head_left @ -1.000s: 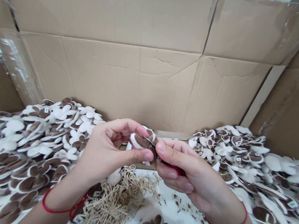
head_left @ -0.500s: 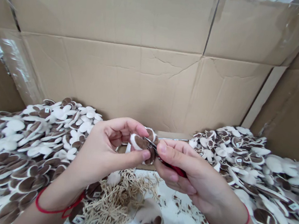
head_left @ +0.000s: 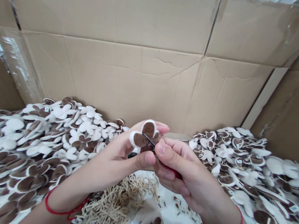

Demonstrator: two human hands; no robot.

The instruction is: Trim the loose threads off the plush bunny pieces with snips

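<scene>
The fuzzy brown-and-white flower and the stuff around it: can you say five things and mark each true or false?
1. The left hand holds a plush-looking brown-and-white flower. True.
2. The right hand holds a yellow pencil. False: it holds a dark-bladed tool with a red handle.
3. Blue gloves cover both hands. False: both are bare.
4. Thin red cords circle both wrists. True.
5. Tangled beige strings lie below the hands. True.
</scene>
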